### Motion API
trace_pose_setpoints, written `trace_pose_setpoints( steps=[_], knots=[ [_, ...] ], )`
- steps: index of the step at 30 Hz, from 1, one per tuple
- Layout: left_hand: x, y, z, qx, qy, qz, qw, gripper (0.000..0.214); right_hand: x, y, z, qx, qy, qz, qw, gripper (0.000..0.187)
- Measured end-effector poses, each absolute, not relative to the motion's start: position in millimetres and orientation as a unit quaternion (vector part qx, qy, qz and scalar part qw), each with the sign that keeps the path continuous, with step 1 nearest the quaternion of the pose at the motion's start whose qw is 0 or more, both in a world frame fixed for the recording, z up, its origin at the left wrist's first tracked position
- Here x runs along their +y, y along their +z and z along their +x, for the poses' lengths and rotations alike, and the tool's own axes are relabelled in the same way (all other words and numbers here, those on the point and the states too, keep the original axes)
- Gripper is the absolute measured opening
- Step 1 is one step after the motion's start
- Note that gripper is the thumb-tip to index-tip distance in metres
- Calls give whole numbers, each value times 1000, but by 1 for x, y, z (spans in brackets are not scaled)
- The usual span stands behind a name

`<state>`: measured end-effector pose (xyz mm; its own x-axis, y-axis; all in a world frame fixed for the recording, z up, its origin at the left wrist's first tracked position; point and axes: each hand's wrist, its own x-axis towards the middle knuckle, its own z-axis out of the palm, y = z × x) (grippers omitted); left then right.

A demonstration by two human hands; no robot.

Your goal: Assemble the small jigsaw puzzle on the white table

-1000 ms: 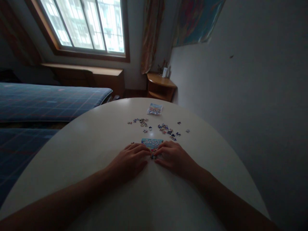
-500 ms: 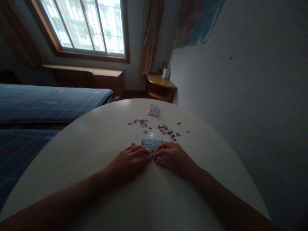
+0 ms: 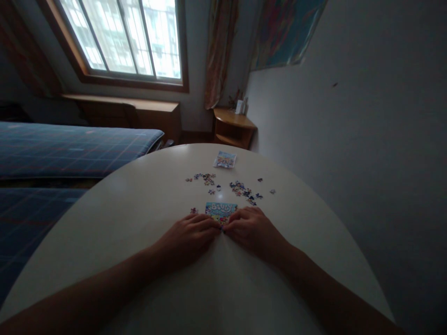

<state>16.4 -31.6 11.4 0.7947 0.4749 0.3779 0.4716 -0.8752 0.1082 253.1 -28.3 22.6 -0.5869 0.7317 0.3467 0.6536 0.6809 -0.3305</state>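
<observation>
A partly assembled jigsaw puzzle (image 3: 221, 208) lies flat on the white table, its light blue top strip bearing white lettering. At its lower left edge my left hand (image 3: 195, 232) rests with fingers together, fingertips closed on the near edge. From the right, my right hand (image 3: 249, 228) pinches the same near edge with thumb and forefinger. The fingertips of both hands almost meet there, around a small dark bit of puzzle. My fingers cover the puzzle's lower corners. Just left of it lies a loose puzzle piece (image 3: 194, 211).
Beyond the puzzle, loose jigsaw pieces lie in a left cluster (image 3: 208, 178) and a right cluster (image 3: 240, 188), with several strays around them. A printed picture packet (image 3: 225, 160) is near the far edge of the round table (image 3: 146, 218). A bed (image 3: 77, 149) stands at the left.
Both hands' fingers have drawn closer together at the near edge of the puzzle. My left hand has lowered slightly, uncovering more of the loose piece at the left.
</observation>
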Motion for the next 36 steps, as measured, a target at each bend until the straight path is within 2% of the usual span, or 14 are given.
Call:
trace_pose_setpoints(
  steps=[10, 31, 36],
  knots=[
    [-31, 11, 15, 249, 194, 948, 27, 23, -33, 29, 254, -900, 82, -381, 194, 10],
    [-32, 12, 16, 239, 203, 948, 46, 31, -31, 28, 254, -905, 92, -361, 203, 12],
    [-34, 12, 19, 314, 216, 924, 10, 27, -31, 28, 255, -906, 91, -358, 208, 12]
  ],
)
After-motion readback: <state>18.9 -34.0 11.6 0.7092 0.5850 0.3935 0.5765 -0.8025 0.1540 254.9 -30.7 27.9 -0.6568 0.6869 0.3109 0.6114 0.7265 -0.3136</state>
